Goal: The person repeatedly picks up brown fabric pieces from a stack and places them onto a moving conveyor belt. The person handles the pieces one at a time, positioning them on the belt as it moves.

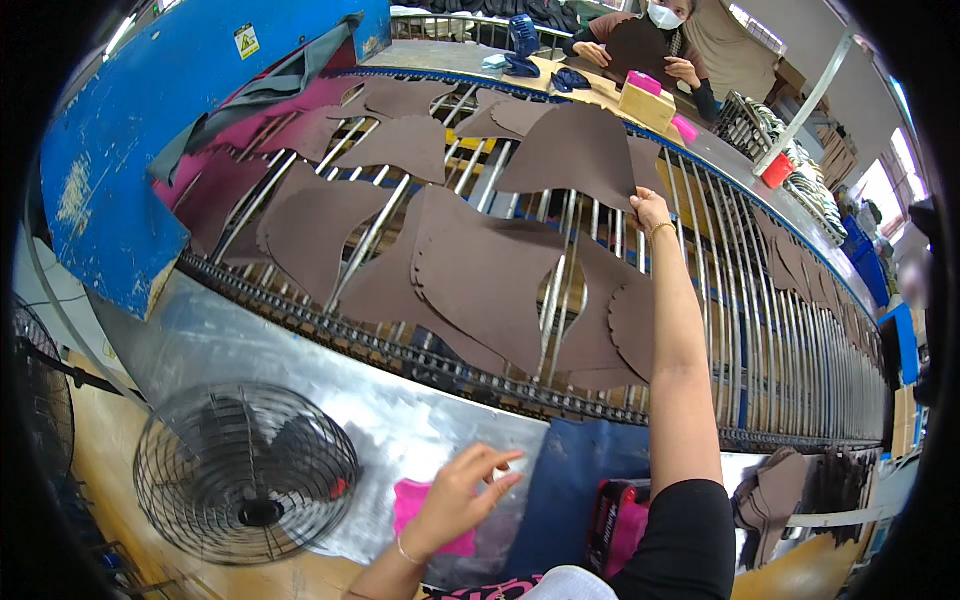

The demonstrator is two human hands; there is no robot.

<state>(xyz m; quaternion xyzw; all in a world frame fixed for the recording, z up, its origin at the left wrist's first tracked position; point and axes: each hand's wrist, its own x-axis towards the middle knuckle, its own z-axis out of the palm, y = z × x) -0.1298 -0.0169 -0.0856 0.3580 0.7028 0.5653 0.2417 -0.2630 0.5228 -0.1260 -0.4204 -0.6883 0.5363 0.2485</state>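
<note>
My right hand (650,208) reaches far over the roller conveyor and pinches the near right corner of a brown cut leather-like piece (578,150). That piece is partly lifted above the rods. Closer in, my left hand (465,500) hovers over the metal ledge with its fingers apart, holding nothing. Below it lies a pink sheet (408,503), partly hidden by the hand. More brown pieces (480,270) with scalloped edges lie overlapping across the rods, some (320,225) farther left and others (610,310) under my right forearm.
A blue machine housing (110,150) with hanging flaps covers the conveyor's left end. A black wire fan (245,475) stands at the near left. Across the conveyor, a masked person holds a dark piece (637,48) beside a yellow box (648,105). Stacked brown pieces (775,495) lie near right.
</note>
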